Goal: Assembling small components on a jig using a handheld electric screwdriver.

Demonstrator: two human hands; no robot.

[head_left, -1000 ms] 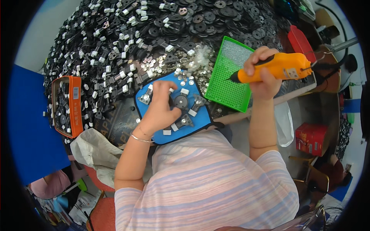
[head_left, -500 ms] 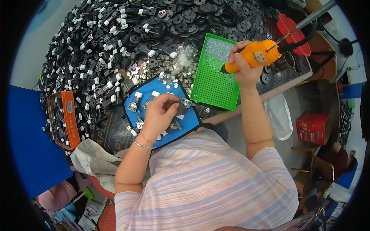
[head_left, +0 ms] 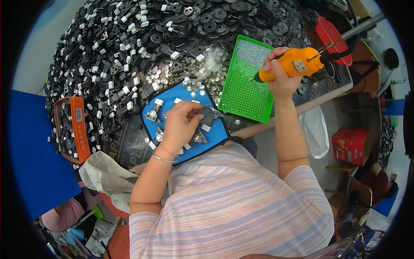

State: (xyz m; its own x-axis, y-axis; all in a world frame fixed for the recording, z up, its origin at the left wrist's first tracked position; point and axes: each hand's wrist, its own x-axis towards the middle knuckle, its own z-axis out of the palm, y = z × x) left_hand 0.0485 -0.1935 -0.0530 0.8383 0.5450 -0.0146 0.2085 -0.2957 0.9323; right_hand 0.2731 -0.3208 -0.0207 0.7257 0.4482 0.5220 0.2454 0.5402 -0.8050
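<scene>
My right hand [head_left: 283, 81] is wrapped round an orange electric screwdriver [head_left: 297, 64]. Its dark tip points left over the green perforated tray [head_left: 246, 100], where small silver screws [head_left: 254, 52] lie heaped at the far end. Above the blue mat [head_left: 217, 134], my left hand [head_left: 181, 125] pinches a black disc [head_left: 208, 115] between thumb and fingers; a white end of a part shows just below the disc. Several black brackets with white ends [head_left: 154, 110] rest on the mat around this hand. Small silver round parts [head_left: 194, 86] lie at the mat's far edge.
A large heap of black parts with white ends [head_left: 108, 56] covers the table's left and back, with black discs [head_left: 220, 15] behind. An orange-rimmed box [head_left: 78, 129] stands at left. A red basin [head_left: 334, 41] is at far right, near a metal arm [head_left: 362, 26].
The view has shifted slightly. The black disc in my left hand now shows its face more fully. The screwdriver stays over the tray in my right hand.
</scene>
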